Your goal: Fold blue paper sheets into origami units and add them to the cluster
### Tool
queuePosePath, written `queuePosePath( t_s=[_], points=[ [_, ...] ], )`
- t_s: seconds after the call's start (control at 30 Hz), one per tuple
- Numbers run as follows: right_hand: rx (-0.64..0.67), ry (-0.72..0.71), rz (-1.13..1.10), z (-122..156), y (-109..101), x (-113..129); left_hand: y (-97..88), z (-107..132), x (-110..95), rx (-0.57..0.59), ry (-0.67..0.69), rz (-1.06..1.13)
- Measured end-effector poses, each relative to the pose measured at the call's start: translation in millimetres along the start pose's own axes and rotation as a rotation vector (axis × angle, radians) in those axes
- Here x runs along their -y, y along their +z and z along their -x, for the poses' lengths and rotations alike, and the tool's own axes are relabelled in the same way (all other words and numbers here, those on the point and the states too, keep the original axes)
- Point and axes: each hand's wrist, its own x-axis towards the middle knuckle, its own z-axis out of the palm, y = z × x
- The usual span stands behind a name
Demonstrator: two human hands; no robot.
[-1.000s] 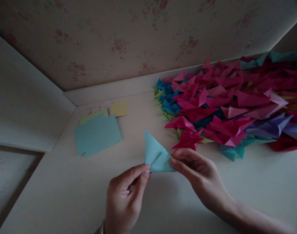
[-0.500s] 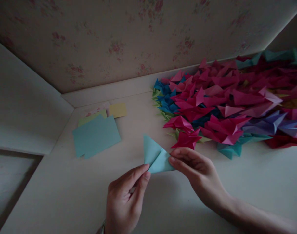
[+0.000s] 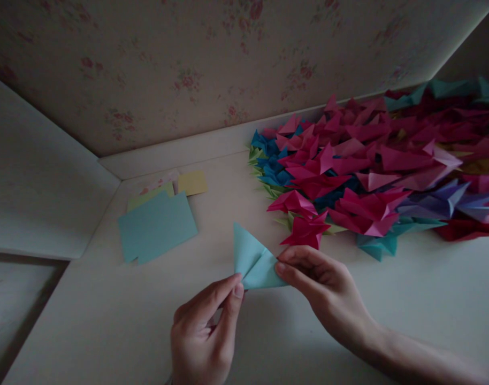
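Note:
A light-blue sheet of folded paper [image 3: 256, 262] is held up over the table between my two hands. It has a pointed top-left corner and a diagonal slit between two folded layers. My left hand [image 3: 208, 326] pinches its lower-left corner between thumb and forefinger. At the right corner, my right hand [image 3: 316, 278] grips the paper between thumb and fingers, which hide that end. Close beyond my right hand lies a dark-pink folded paper piece [image 3: 306, 230].
A large pile of folded paper pieces [image 3: 368, 160] in pink, blue, green and purple spreads along the right. Flat blue paper sheets [image 3: 158, 227] and a yellow paper [image 3: 192, 182] lie at left on the white table [image 3: 120, 321]. A flowered wall [image 3: 168, 69] stands behind.
Both hands keep their hold on the folded paper. My left hand has shifted slightly left and down, and the slit between the layers looks a little wider.

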Motion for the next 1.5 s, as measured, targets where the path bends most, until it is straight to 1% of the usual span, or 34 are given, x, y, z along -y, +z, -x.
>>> queuePosePath(
  t_s=[0.07, 0.13, 0.2, 0.27, 0.3, 0.4, 0.53, 0.77, 0.87, 0.97, 1.07, 1.17, 1.33, 1.43, 1.5],
  points=[
    [0.000, -0.040, 0.030, 0.8, -1.7, -2.5, 1.6, -0.9, -1.5, 0.009, -0.146, 0.097],
    [0.006, -0.081, 0.058, 2.0, -3.3, -4.8, 2.3, -3.4, -1.8, 0.073, -0.278, 0.187],
    [0.020, -0.127, 0.088, 3.6, -4.1, -5.7, 1.9, -6.1, -0.4, 0.182, -0.352, 0.228],
    [0.044, -0.167, 0.120, 5.6, -4.1, -5.2, 1.3, -7.7, 2.5, 0.252, -0.404, 0.249],
    [0.064, -0.179, 0.135, 6.7, -3.8, -4.7, 1.1, -7.9, 4.1, 0.259, -0.433, 0.261],
    [0.110, -0.170, 0.160, 9.3, -3.3, -3.1, 1.4, -7.5, 7.3, 0.213, -0.502, 0.309],
    [0.132, -0.124, 0.155, 9.6, -3.5, -4.1, 0.5, -8.9, 6.8, 0.253, -0.465, 0.305],
    [0.151, -0.119, 0.195, 7.9, -1.9, -6.9, -3.1, -9.2, 6.6, 0.195, -0.440, 0.268],
    [0.174, -0.108, 0.201, 7.8, -1.7, -7.6, -3.6, -8.3, 7.8, 0.193, -0.433, 0.263],
    [0.197, -0.084, 0.155, 6.8, -1.5, -7.9, -2.9, -9.3, 8.1, 0.202, -0.434, 0.269],
    [0.279, -0.029, 0.141, 5.6, -0.5, -7.4, -0.8, -10.7, 5.8, 0.222, -0.424, 0.264],
    [0.358, 0.011, 0.205, 5.3, 0.7, -6.5, 1.2, -10.6, 2.0, 0.257, -0.393, 0.248],
    [0.365, 0.048, 0.278, 5.8, 0.9, -7.6, 2.2, -8.2, -1.5, 0.306, -0.356, 0.215],
    [0.366, 0.083, 0.272, 5.9, 0.4, -9.8, 2.3, -8.1, -2.2, 0.338, -0.328, 0.220],
    [0.389, 0.119, 0.239, 6.2, 0.2, -10.8, 2.1, -9.0, -2.4, 0.361, -0.331, 0.230]
  ],
)
